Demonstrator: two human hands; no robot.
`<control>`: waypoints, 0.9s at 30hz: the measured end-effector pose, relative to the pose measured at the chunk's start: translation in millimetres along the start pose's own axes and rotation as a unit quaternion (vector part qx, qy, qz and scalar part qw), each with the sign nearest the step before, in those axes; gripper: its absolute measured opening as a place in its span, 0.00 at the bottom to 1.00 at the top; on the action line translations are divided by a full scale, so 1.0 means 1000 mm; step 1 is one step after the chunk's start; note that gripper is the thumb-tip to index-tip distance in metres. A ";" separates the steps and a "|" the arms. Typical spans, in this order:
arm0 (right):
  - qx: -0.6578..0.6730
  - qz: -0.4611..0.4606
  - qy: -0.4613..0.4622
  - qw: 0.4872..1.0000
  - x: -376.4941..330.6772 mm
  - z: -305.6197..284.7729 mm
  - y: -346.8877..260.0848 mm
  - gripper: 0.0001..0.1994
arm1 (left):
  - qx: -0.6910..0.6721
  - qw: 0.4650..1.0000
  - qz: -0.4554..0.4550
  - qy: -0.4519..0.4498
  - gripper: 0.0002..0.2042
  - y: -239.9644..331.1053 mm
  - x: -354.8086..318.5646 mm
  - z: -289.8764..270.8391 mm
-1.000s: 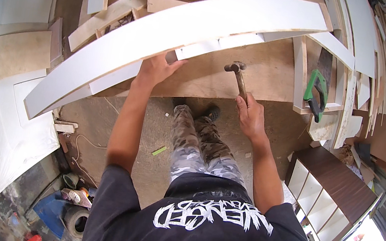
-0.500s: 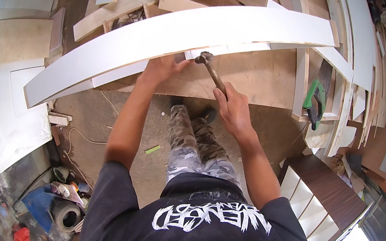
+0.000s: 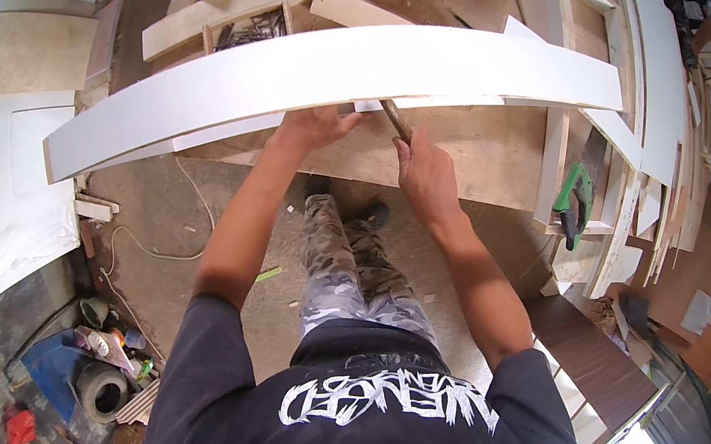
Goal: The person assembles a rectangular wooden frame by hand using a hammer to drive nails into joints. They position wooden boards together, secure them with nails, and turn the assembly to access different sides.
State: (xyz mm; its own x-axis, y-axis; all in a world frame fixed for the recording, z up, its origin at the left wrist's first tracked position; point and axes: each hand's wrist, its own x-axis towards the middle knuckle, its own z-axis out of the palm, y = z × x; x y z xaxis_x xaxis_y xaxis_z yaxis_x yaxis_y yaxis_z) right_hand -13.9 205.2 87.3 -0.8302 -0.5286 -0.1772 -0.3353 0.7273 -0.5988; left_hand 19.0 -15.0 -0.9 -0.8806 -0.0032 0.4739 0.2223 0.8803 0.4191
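Left arm (image 3: 240,228), one: I am seeing it from afar, extending forward, nearly straight. Left hand (image 3: 313,127), one: the left thumb (image 3: 351,120) is pointing rightward; other fingertips are hiding from me. Right arm (image 3: 490,293), one: it is slanting forward and inward. Right hand (image 3: 428,176), one: it is gripping, knuckles curling.

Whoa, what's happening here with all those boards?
The person's right hand grips a hammer by its handle, close to a long white board. The hammer's head showed a moment ago, but now it's hidden behind the board. The left hand is at the board's near edge, partly hidden, so I can't tell whether it's gripping anything. A green-handled saw is on the right.
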 end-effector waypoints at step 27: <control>-0.065 0.001 -0.004 0.998 -0.002 0.001 0.001 0.12 | 0.047 0.998 0.033 0.030 0.48 -0.002 -0.003 0.004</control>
State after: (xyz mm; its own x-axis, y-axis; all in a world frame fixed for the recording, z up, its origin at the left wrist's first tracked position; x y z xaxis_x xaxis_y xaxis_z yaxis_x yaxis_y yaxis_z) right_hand -12.2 206.3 86.1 -0.8272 -0.5305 -0.1850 -0.3895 0.7788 -0.4918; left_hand 19.0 -14.8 -6.1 -0.8379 0.0302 0.5450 0.2364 0.9200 0.3125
